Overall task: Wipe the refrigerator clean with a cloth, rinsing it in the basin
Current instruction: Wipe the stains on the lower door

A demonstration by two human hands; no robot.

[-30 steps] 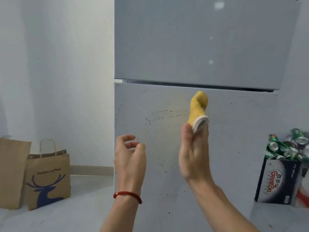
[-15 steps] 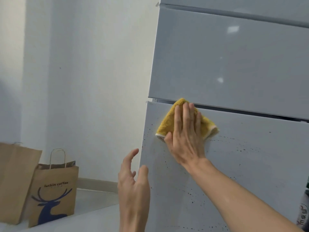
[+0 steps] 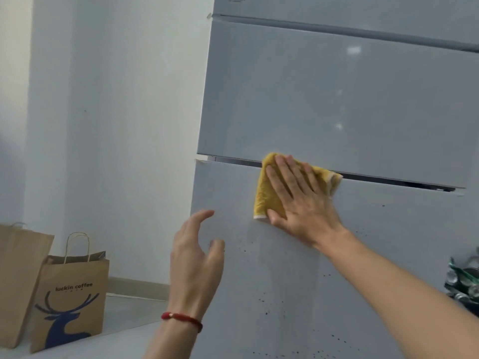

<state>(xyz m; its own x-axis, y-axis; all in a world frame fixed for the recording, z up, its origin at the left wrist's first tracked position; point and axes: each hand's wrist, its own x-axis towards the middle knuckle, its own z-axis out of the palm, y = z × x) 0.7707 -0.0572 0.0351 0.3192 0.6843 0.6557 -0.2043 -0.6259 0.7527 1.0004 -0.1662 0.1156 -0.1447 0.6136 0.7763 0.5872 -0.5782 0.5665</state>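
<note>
Right hand (image 3: 303, 200) fingers (image 3: 282, 182) lie flat and apart, pressing the cloth (image 3: 267, 198) beneath them against the refrigerator (image 3: 337, 99) for scrubbing; left hand (image 3: 194, 257) fingers hang loose, empty

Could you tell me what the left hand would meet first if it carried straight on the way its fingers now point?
Most likely the lower door of the refrigerator. The left hand hangs open in front of it, fingers aimed up and forward toward its left part, holding nothing. How far off the panel is cannot be judged from this single view.
</note>
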